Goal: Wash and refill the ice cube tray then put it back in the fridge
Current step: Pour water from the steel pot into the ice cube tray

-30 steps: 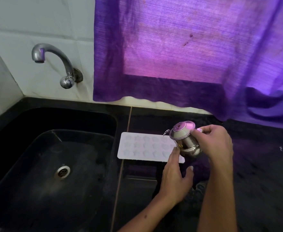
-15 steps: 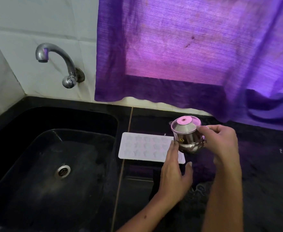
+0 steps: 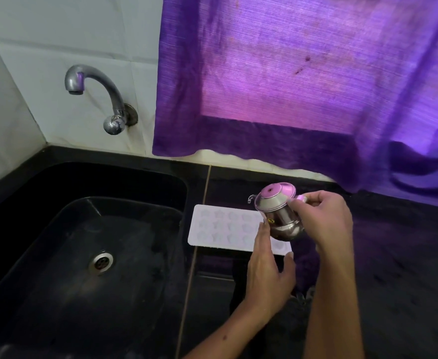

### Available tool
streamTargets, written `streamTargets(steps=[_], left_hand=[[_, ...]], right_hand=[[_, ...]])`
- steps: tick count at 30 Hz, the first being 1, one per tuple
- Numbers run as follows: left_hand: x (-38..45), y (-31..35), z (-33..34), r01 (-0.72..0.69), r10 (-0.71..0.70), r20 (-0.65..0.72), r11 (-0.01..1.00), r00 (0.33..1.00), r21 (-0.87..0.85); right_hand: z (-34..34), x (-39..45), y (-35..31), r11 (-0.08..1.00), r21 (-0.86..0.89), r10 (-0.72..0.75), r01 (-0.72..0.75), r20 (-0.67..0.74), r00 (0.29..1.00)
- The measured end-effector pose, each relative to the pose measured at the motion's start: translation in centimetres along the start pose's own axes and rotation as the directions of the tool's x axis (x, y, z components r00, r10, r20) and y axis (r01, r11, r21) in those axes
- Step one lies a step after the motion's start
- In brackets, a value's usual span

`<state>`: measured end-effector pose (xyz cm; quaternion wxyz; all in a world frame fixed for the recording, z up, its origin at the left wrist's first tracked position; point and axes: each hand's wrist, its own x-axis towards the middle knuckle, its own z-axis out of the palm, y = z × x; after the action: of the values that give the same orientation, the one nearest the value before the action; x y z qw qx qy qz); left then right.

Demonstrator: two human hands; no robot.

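Black stone makes up the counter (image 3: 383, 268) where we are working, and a purple curtain (image 3: 303, 81) hangs over the wall behind it. On our left is a black sink (image 3: 88, 229) with a round metal drain (image 3: 101, 262) in the bottom. A shiny tap (image 3: 96, 94) sticks out of the white wall above the sink.

We see the white ice tray (image 3: 220, 226) lying flat on the counter, just beside the sink. It has little star holes in it.

Our right hand (image 3: 321, 218) is wrapped around the handle of a small metal pot (image 3: 281, 216). We hold the pot up over the right end of the tray, tipped a bit to the left. Our left hand (image 3: 267, 270) is open, with its fingers stretched out. Its fingertips reach the side of the pot, and the thumb is at the near edge of the tray.
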<state>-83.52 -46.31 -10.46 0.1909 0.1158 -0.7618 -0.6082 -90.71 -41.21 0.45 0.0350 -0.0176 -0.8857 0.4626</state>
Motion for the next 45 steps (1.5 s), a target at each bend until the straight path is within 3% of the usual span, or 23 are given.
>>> streamTargets(steps=[21, 36, 45], left_hand=[[-0.4, 0.3, 0.2, 0.016, -0.016, 0.025, 1.000, 1.000, 0.008], [0.4, 0.1, -1.2, -0.038, 0.039, -0.083, 0.999, 0.996, 0.020], [0.1, -0.3, -1.5, 0.032, -0.031, -0.089, 0.999, 0.996, 0.009]], right_hand=[[-0.2, -0.2, -0.5, 0.996, -0.084, 0.004, -0.004, 0.002, 1.000], [-0.3, -0.2, -0.2, 0.974, 0.226, 0.010, -0.019, 0.041, 0.999], [1.9, -0.8, -1.2, 0.999, 0.005, -0.040, 0.040, 0.038, 0.998]])
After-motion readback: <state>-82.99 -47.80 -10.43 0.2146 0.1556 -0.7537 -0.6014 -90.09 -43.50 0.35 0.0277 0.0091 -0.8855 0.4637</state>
